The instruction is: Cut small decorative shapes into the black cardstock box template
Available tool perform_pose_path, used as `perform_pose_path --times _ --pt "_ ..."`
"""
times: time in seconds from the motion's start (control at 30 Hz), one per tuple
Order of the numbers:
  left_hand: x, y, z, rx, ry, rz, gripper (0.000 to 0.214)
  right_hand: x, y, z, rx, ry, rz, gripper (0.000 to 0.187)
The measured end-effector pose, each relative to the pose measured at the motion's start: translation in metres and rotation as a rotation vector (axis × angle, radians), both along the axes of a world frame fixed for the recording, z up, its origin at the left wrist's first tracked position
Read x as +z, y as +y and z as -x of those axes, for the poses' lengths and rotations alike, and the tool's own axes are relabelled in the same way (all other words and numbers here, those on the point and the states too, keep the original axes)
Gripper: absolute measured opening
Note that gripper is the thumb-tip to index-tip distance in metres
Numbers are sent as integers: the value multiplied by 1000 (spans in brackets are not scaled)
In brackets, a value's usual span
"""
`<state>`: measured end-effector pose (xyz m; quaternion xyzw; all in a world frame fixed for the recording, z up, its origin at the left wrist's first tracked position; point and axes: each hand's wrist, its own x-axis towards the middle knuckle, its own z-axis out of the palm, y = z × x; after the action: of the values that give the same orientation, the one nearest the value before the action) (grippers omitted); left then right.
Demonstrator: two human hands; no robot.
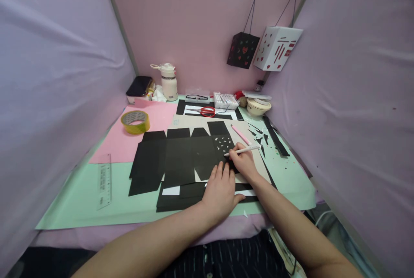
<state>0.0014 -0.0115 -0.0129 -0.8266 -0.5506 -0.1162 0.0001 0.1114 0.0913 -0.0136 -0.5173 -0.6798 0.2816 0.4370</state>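
A flat black card box template [179, 153] with cut tabs lies across a grey board [207, 123]. Its right panel has a cluster of small cut-out shapes. My left hand [221, 192] lies flat on the lower right part of the card, fingers stretched out. In my right hand [242, 159] is a slim white pen-shaped tool [247, 149], its tip at the panel just below the cut-outs. Whether it is a pen or a craft knife, I cannot tell. A pink pen-shaped tool [241, 134] rests on the board just beyond that hand.
Black scraps [263, 139] litter the right side. Tape [135, 123] sits on pink paper [158, 114]; a clear ruler [104, 183] lies left. Red-handled scissors [207, 111], a marker box [225, 100], a bottle [169, 84] and a bowl [258, 107] stand behind. Two paper lanterns [244, 49] hang above.
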Motion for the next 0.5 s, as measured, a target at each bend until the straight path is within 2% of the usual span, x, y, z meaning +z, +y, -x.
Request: perform_pose_path --times 0.5 --pt "-1 0 -1 2 -14 -16 74 2 -1 1 33 -22 14 18"
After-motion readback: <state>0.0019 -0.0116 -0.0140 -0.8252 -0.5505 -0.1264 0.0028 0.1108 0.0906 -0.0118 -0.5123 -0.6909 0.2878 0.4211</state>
